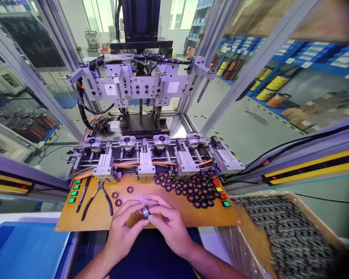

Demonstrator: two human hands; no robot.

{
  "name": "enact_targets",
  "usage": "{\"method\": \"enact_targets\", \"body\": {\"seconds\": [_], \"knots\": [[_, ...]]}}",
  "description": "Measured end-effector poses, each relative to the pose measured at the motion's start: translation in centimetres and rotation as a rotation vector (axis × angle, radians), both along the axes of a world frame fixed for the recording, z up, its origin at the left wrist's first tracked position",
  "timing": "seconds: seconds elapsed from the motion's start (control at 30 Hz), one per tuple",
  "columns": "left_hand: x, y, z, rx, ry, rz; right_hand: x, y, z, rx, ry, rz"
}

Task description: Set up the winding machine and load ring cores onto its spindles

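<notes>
1. Hands meet over the near edge of the bench (99, 217), an orange-brown board with a machine behind it.
2. Left hand (122, 228): fingers curled, tips closed on the left side of a ring (145, 212), a small dark metal piece held just above the board.
3. Right hand (169, 224): fingers bent, thumb and forefinger pinching the ring from the right; both hands share the one piece.
4. Three loose rings (118, 195) lie flat on the board just beyond the left hand, apart from one another.
5. Pile of rings (192, 188), dark with copper centres, spreads over the right part of the board, near the right hand but not touching it.
6. Pliers (98, 197) with dark handles lie left of the hands; a thin black tool (83, 194) lies beside them.
7. Green buttons (74, 190) line the board's left edge.
8. Box (287, 236) at right holds many more dark parts.
9. Blue tray (26, 248) sits at lower left.
</notes>
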State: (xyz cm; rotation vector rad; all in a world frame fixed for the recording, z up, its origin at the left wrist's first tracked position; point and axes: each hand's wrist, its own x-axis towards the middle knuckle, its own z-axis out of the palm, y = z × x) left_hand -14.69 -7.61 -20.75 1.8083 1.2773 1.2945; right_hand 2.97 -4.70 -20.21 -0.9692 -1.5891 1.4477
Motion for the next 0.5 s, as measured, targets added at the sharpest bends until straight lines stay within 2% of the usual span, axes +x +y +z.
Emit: {"method": "enact_targets", "body": {"seconds": [0.13, 0.23, 0.3, 0.4, 0.47, 0.5], "knots": [[-0.5, -0.2, -0.5, 0.095, 0.102, 0.034, -0.2, 0.7, 0.8, -0.002, 0.003, 0.054], [-1.9, -0.7, -1.9, 0.164, 0.249, 0.164, 1.9, 4.0, 3.0, 0.143, -0.071, 0.113], [-3.7, -1.5, -3.8, 0.23, 0.335, 0.253, 4.7, 7.9, 5.1, 0.338, -0.196, 0.1], [-7.1, -2.8, -8.0, 0.258, 0.456, 0.486, 10.1, 15.3, 7.8, 0.624, -0.488, -0.033], [-9.0, -3.6, -10.9, 0.174, 0.549, 0.605, 13.6, 19.9, 8.8, 0.68, -0.628, -0.127], [-9.6, -3.8, -12.1, 0.122, 0.514, 0.659, 15.1, 21.8, 9.0, 0.67, -0.676, -0.143]]}}
